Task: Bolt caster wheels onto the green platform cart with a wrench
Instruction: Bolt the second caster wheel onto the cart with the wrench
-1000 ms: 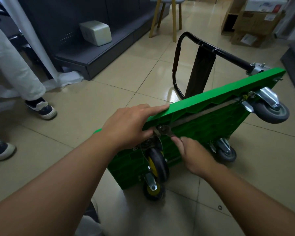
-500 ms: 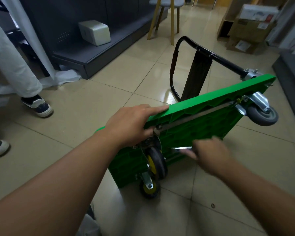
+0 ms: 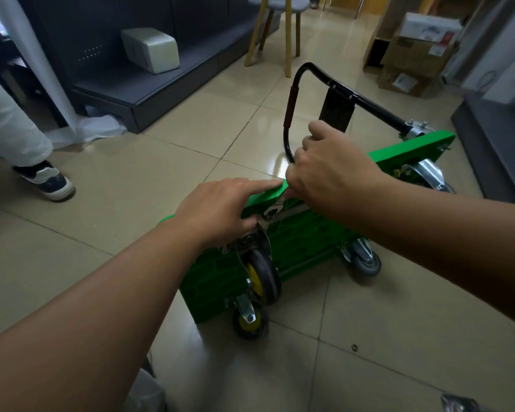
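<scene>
The green cart point(image 3: 306, 233) stands on its long side on the tiled floor point(image 3: 191, 150), with the underside turned toward the person. The left hand point(image 3: 217, 212) lies on the upper edge of the cart with straight fingers and presses it down; it does not close around anything. Just to the right of it, the right hand point(image 3: 330, 173) is above the same edge with curled fingers, and it grips the wrench point(image 3: 275, 208). Only the silver head of the wrench shows, under this hand, and it sits on a bolt point(image 3: 268, 216) at the caster plate, between both hands. Directly below the left hand are two caster wheels with yellow hubs point(image 3: 262, 281), one above the other. Two grey caster wheels point(image 3: 366, 260) are on the far end, below and to the right of the right hand. The black handle point(image 3: 290, 114) of the cart rises behind the right hand. Far to the left of the left hand, another person's shoe point(image 3: 46, 181) stands on the floor.
</scene>
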